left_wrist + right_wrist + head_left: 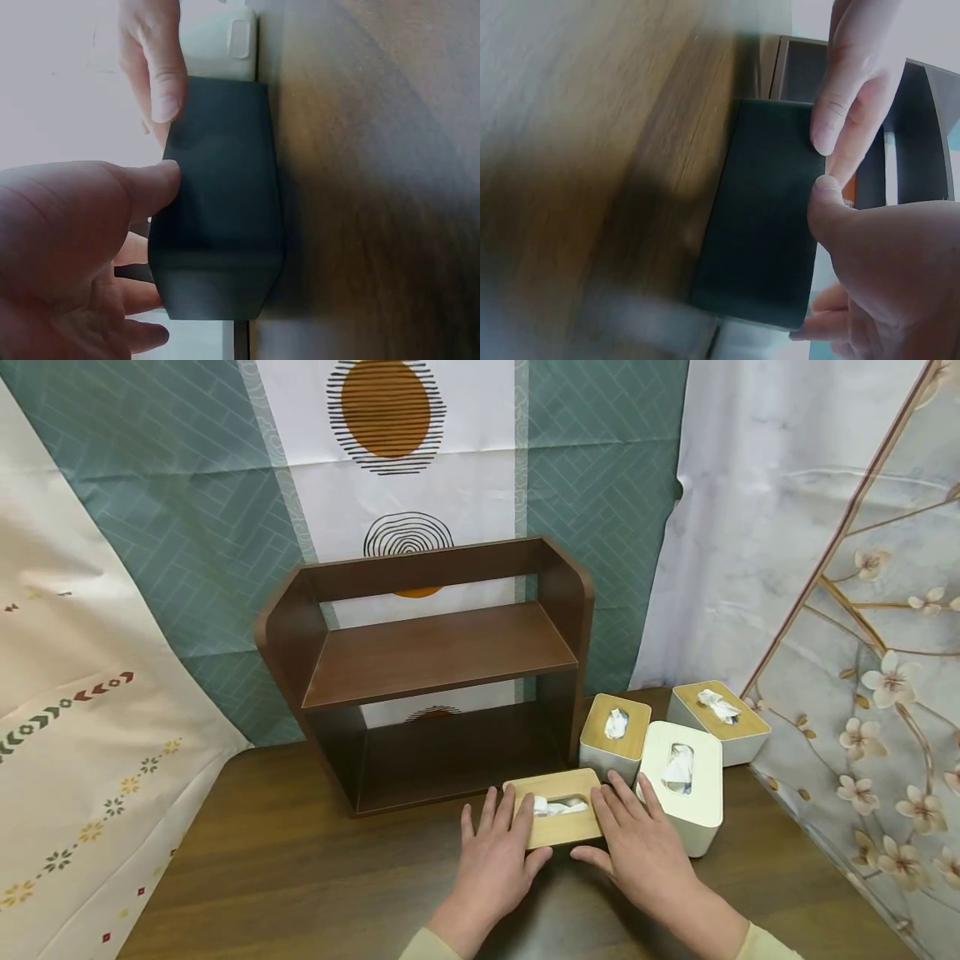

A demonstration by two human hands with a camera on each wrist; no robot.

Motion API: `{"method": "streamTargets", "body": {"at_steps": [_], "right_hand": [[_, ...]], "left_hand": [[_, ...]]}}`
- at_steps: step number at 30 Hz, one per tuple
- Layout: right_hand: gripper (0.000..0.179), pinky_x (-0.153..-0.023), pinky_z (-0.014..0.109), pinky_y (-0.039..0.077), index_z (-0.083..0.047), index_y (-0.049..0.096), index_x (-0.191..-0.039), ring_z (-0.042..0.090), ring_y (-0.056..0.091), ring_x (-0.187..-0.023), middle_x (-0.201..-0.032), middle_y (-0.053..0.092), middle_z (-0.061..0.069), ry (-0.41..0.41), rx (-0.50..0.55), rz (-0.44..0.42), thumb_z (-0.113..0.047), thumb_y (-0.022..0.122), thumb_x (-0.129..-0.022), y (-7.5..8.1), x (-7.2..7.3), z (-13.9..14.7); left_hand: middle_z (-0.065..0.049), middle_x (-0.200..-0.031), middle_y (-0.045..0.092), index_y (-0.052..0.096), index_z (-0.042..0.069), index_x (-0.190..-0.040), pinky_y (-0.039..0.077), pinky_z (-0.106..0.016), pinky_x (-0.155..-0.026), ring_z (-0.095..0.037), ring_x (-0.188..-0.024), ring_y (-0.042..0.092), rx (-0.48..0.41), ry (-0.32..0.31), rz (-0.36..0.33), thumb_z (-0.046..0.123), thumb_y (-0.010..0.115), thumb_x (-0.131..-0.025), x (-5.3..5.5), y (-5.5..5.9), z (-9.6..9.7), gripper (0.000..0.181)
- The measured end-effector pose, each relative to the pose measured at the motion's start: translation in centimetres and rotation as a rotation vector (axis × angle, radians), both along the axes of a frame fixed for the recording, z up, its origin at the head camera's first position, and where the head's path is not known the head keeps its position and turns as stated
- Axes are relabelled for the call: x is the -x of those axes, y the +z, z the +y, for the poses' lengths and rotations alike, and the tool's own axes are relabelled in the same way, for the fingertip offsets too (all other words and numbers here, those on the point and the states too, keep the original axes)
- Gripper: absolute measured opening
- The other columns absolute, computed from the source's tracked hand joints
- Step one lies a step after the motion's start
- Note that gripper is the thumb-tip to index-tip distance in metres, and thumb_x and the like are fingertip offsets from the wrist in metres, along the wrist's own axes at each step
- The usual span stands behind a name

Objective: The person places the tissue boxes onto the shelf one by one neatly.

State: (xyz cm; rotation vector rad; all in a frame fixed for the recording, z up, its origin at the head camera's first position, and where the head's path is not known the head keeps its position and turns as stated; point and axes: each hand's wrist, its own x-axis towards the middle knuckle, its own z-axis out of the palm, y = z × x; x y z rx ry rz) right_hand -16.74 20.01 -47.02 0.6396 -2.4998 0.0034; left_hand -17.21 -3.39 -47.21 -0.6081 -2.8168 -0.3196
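Observation:
A dark tissue box [225, 165] with a light wooden lid [551, 834] sits on the table in front of a brown shelf. White tissue lies in its slot. My left hand [495, 864] touches the box's left end, fingers straight over the lid, thumb at the upper front edge. At the opposite end, my right hand [641, 843] rests straight fingers on the lid and box side, its thumb also at the upper front edge. Both wrist views show the dark front face between the two thumbs. The lid is hidden there.
The two-tier brown shelf [442, 652] stands behind the box. To the right are a small wood-lidded tissue box [595, 731], a white tissue box [705, 764] close beside my right hand, and another wood-lidded one [742, 718]. Fabric hangs around the wooden table [300, 877].

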Motion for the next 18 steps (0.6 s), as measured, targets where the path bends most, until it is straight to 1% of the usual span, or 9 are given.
{"method": "streamTargets", "body": {"at_steps": [3,6,7,11,14,18], "right_hand": [[0.083,-0.118,0.057,0.021,0.006,0.061,-0.132,0.04,0.045,-0.137,-0.133,0.062,0.022,0.03,0.02,0.015,-0.065,0.06,-0.088,0.0,-0.1,-0.6],[0.083,-0.117,0.057,0.023,0.005,0.06,-0.134,0.04,0.044,-0.138,-0.136,0.06,0.022,0.039,0.048,0.008,-0.063,0.063,-0.087,-0.1,-0.3,-1.1],[0.083,-0.116,0.057,0.025,0.006,0.059,-0.135,0.041,0.044,-0.138,-0.138,0.058,0.022,0.038,0.059,-0.002,-0.061,0.065,-0.086,-0.1,-0.4,-1.2],[0.084,-0.113,0.055,0.032,0.005,0.057,-0.138,0.042,0.042,-0.139,-0.143,0.053,0.024,0.008,0.084,-0.061,-0.061,0.068,-0.086,-0.5,-0.6,-1.7],[0.085,-0.11,0.053,0.037,0.006,0.055,-0.139,0.043,0.042,-0.139,-0.144,0.051,0.026,-0.005,0.113,-0.107,-0.058,0.072,-0.086,-0.6,-0.5,-2.1],[0.087,-0.104,0.05,0.045,0.007,0.051,-0.143,0.042,0.045,-0.137,-0.147,0.047,0.028,-0.014,0.172,-0.159,-0.053,0.076,-0.085,-0.8,-0.4,-2.5]], "left_hand": [[-0.016,-0.159,0.036,0.043,0.018,-0.154,0.025,-0.07,-0.109,-0.04,-0.147,0.028,-0.009,-0.002,-0.026,0.052,0.064,-0.095,-0.4,0.3,-0.9,0.072],[-0.017,-0.16,0.034,0.043,0.019,-0.154,0.025,-0.069,-0.11,-0.04,-0.148,0.027,-0.03,-0.001,-0.049,0.048,0.065,-0.096,-0.6,0.4,-1.7,0.069],[-0.017,-0.16,0.034,0.043,0.019,-0.154,0.025,-0.069,-0.11,-0.04,-0.148,0.027,-0.039,0.002,-0.055,0.046,0.065,-0.096,-0.7,0.4,-1.9,0.067],[-0.02,-0.16,0.033,0.047,0.017,-0.152,0.025,-0.069,-0.11,-0.041,-0.148,0.027,-0.07,0.019,-0.064,0.042,0.066,-0.097,-1.0,0.5,-2.7,0.063],[-0.021,-0.159,0.033,0.048,0.015,-0.151,0.026,-0.069,-0.109,-0.043,-0.147,0.028,-0.075,0.033,-0.058,0.045,0.066,-0.096,-1.2,0.6,-2.9,0.064],[-0.022,-0.157,0.037,0.05,0.013,-0.149,0.029,-0.068,-0.109,-0.043,-0.145,0.032,-0.066,0.056,-0.032,0.052,0.064,-0.095,-1.3,0.4,-2.7,0.068]]}}
